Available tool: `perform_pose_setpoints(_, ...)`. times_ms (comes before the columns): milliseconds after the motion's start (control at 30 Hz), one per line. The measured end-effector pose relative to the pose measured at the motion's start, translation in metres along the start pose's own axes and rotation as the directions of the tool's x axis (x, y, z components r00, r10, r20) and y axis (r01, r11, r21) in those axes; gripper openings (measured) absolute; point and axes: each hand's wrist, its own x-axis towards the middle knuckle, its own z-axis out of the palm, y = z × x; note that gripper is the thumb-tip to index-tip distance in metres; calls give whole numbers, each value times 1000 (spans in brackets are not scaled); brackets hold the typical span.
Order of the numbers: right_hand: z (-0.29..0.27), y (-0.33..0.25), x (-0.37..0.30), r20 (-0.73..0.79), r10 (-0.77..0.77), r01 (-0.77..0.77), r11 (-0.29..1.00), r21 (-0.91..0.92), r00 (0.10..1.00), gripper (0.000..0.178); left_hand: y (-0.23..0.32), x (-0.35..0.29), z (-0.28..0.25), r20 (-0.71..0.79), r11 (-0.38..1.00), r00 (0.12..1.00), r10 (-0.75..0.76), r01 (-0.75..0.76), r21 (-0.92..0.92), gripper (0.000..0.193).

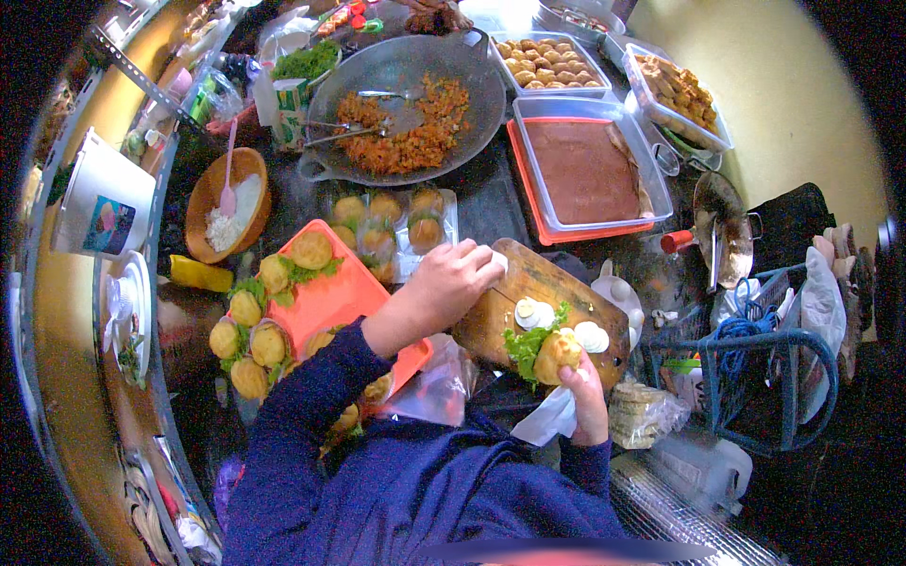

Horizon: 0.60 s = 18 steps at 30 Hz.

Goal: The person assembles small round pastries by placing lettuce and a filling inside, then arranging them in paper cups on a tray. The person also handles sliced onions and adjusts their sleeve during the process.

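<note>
Nothing is legible, even the label on the white tub.

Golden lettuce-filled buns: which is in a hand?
The golden bun with green lettuce in the right hand, over the brown wooden board; other buns, by the orange plastic tray, aren't held.

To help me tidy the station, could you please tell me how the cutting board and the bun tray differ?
The board is brown wood; the tray is coral and looks like plastic. The board bears white slices; the tray bears buns. The left hand is at the board, while a sleeve hides part of the tray. Both bear food.
</note>
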Motion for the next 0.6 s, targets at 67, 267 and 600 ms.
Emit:
perform_pose_setpoints(67, -1, 0, 0, -4, 2, -2, 1000, 23, 1000, 68, 1, -1, -5, -94, 994, 995, 39, -48, -95, 29)
perform_pose_setpoints(267, 2, 0, 3, 16, 0, 0, 1000, -15, 1000, 75, 7, -13, -18, -61, 981, 997, 40, -51, -190, 41)
perform_pose_setpoints(600, 22, -22, 1, -6, -9, 8, 995, -104, 1000, 73, 25, -61, -40, -145, 983, 989, 20, -46, -179, 15)
